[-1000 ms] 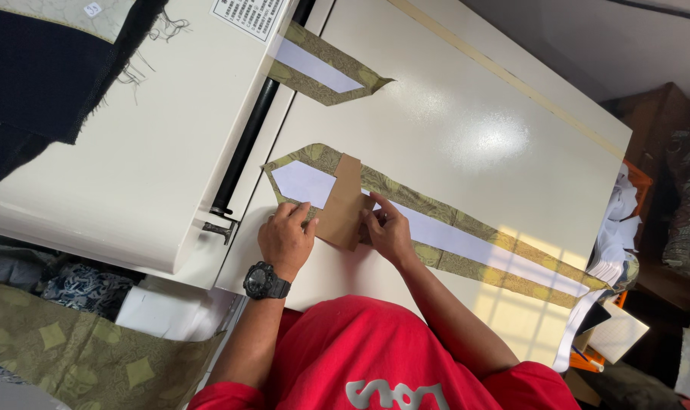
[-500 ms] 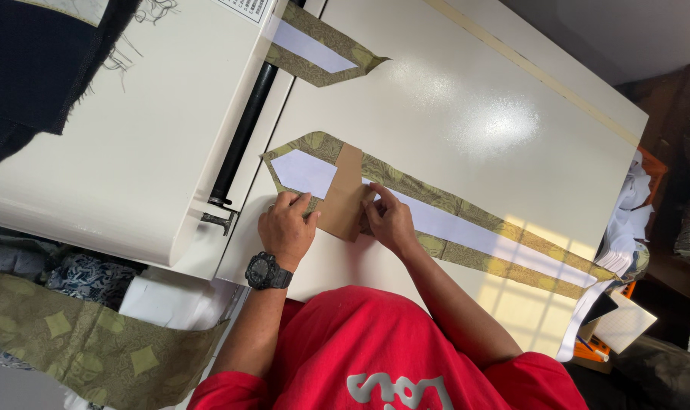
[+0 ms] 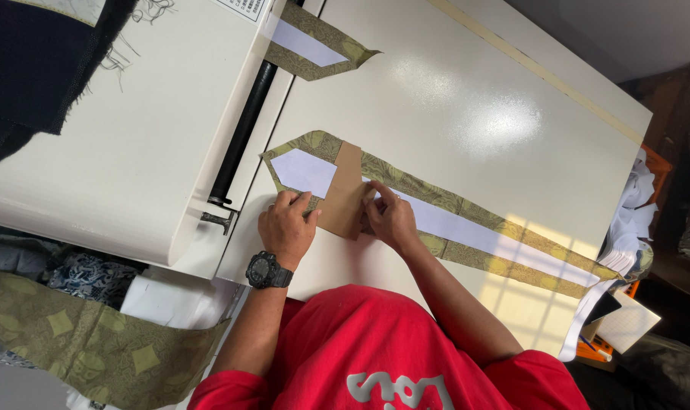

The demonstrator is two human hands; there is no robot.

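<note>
olive patterned fabric piece (image 3: 466, 216), white lining up, lies flat on the cream table (image 3: 436, 99). left hand (image 3: 286, 226) and right hand (image 3: 390, 219) pinch a brown cardboard template (image 3: 345, 193) across its pointed end; folding there looks just begun, the long tail untouched.

1. Tie piece (image 3: 466, 209): olive-gold patterned fabric with white lining.
2. Cardboard template (image 3: 345, 191): plain brown.
3. Counter (image 3: 451, 99): glossy cream.
4. Shirt (image 3: 375, 342): red.
5. Wristwatch (image 3: 267, 270): black.
</note>
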